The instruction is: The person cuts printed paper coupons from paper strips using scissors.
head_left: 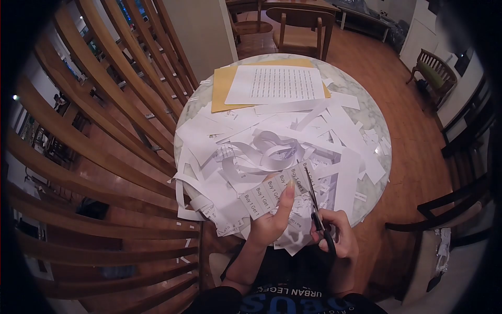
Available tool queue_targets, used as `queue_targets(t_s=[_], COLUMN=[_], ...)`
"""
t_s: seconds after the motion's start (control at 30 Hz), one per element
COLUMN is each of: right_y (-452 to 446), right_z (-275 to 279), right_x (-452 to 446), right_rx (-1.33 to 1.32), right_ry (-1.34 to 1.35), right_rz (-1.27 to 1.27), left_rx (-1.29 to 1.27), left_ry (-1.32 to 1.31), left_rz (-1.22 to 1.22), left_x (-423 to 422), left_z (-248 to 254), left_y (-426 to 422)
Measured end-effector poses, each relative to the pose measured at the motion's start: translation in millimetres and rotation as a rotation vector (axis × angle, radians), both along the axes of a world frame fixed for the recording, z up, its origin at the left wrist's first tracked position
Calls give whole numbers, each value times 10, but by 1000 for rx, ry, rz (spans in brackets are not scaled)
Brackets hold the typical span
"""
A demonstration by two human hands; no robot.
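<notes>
White "Buy 1 Get 1" paper strip (261,196), labels mostly joined, pinched in left hand (273,224) at round marble table (374,112); right hand (340,231) grips black-handled scissors (316,217). White offcuts (374,167) heaped; printed white sheet (285,83) seemingly uncut.

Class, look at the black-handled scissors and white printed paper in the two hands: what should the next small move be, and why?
Probably a careful snip with the black-handled scissors in the right hand: they lie against the white printed paper, alongside a "Buy 1 Get 1" line, and the left hand grips that paper close by.
</notes>
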State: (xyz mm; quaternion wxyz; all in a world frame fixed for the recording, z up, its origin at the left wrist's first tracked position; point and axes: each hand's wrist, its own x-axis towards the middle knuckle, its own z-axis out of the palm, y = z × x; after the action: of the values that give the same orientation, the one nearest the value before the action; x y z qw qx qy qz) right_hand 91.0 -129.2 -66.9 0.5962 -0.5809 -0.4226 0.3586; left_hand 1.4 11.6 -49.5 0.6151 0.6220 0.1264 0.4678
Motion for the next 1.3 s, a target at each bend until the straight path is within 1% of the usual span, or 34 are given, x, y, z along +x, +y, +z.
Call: queue_targets(t_s=[0.33, 0.57, 0.63, 0.87, 0.97, 1.03, 1.3], right_y=[-14, -23, -40, -47, -41, -25, -38], right_z=[-18, 1, 21, 18, 11, -22, -53], right_x=[0, -6, 11, 31, 25, 5, 17], right_rx=[13, 13, -88, -118, -109, 8, -1], right_ry=[42, 57, 12, 15, 11, 51, 40], right_rz=[-32, -49, -34, -18, -16, -45, -46], left_rx=[40, 10, 0, -47, -57, -65, -61], left_ry=[21, 32, 57, 79, 82, 96, 71], left_rz=[-61, -85, -101, -135, -141, -150, -157], left_x=[-1, -21, -27, -53, -58, -64, -63], left_z=[-15, 7, 1, 20, 42, 42, 56], left_y=[17, 24, 33, 53, 55, 60, 69])
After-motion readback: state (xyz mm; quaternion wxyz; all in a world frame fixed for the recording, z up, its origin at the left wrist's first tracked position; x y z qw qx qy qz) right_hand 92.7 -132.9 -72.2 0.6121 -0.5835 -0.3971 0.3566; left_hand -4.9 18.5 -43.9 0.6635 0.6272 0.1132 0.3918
